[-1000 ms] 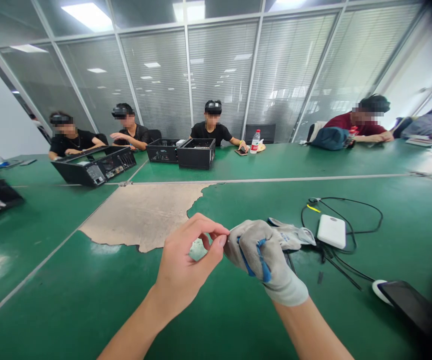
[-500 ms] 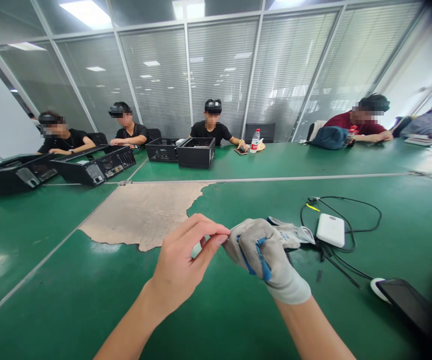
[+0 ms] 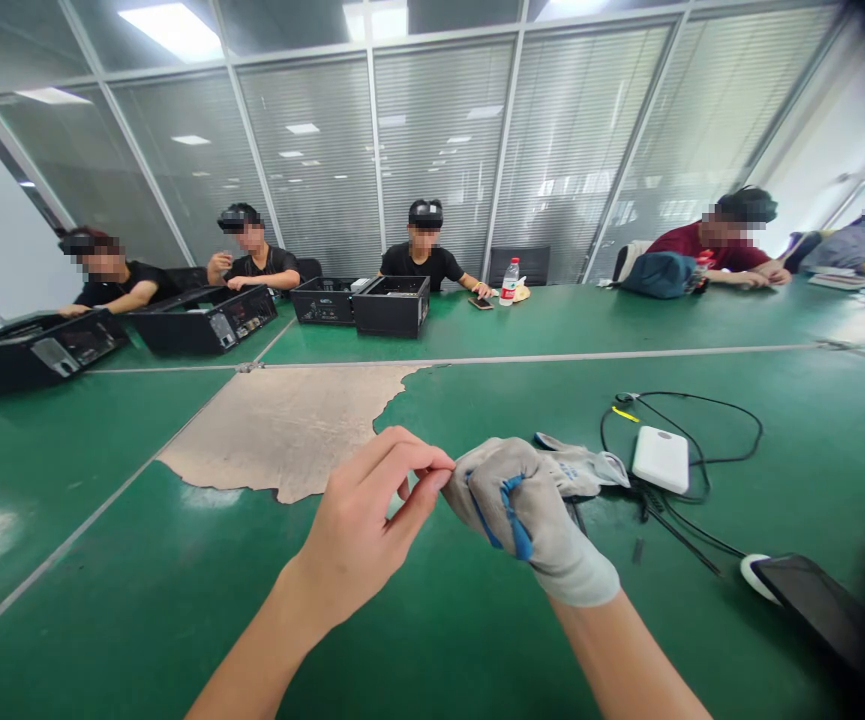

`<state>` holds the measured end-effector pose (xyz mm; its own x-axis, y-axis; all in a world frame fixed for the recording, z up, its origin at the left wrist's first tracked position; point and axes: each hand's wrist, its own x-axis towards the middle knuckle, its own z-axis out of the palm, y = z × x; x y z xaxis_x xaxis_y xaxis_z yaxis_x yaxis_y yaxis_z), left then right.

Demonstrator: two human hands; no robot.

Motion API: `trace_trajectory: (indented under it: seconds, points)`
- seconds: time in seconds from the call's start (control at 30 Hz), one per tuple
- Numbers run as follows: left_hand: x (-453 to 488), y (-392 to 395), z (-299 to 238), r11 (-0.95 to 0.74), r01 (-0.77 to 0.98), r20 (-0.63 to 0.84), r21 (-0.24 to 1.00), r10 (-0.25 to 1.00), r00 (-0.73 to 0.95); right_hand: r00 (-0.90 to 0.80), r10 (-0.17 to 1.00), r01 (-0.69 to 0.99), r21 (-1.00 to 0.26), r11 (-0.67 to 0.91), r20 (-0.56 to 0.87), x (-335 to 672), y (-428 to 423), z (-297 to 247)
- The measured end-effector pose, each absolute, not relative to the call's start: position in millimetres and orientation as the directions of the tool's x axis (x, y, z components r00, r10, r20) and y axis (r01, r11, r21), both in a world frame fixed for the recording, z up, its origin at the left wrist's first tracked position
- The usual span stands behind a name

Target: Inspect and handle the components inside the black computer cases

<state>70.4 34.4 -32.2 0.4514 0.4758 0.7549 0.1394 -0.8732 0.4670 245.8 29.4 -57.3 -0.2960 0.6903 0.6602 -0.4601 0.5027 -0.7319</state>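
My left hand (image 3: pixel 372 505) is bare, with thumb and fingertips pinched on a fingertip of the grey work glove (image 3: pixel 574 575) that covers my right hand. My right hand (image 3: pixel 511 505) is closed, its gloved fingers curled in, with blue patches showing between them. Nothing shows in that fist. Both hands meet above the green table (image 3: pixel 417 650). Just behind my right hand lies a second grey glove (image 3: pixel 589 470), partly hidden by it.
A white power bank (image 3: pixel 661 460) and looped black cables (image 3: pixel 732 400) lie to the right. A phone (image 3: pixel 814 605) is at the near right. The table covering has a torn beige patch (image 3: pixel 282 425). Across the table, several people sit near open black computer cases (image 3: pixel 391 308) and a bottle (image 3: pixel 509 283).
Both my hands have shifted very slightly left, still joined at the glove's fingertip. Across the table at left, a person has raised a hand, and a black computer case has moved.
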Motion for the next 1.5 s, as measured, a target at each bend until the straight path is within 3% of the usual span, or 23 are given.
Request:
trace_trajectory:
  seconds: [0.57,0.83,1.27,1.5]
  points:
    - [63.7,39.6,-32.5,-0.905,0.188,0.743,0.381,0.421,0.52,-0.327,0.692,-0.45,-0.75,0.485,0.644,245.9,31.7,-62.1]
    - [62.7,41.9,-32.2,-0.904,0.098,0.758,0.415,0.404,0.513,-0.29,0.693,-0.425,-0.737,0.525,0.66,246.7,29.5,-57.2]
    - [72.7,39.6,-40.1,-0.903,0.399,0.825,0.158,0.343,0.45,-0.246,0.696,-0.134,-0.735,0.665,0.675,250.8,29.6,-53.5]
    - [74.1,39.7,-40.3,-0.906,0.362,0.795,0.219,0.38,0.472,-0.253,0.674,-0.129,-0.715,0.688,0.694,248.0,28.2,-51.4]
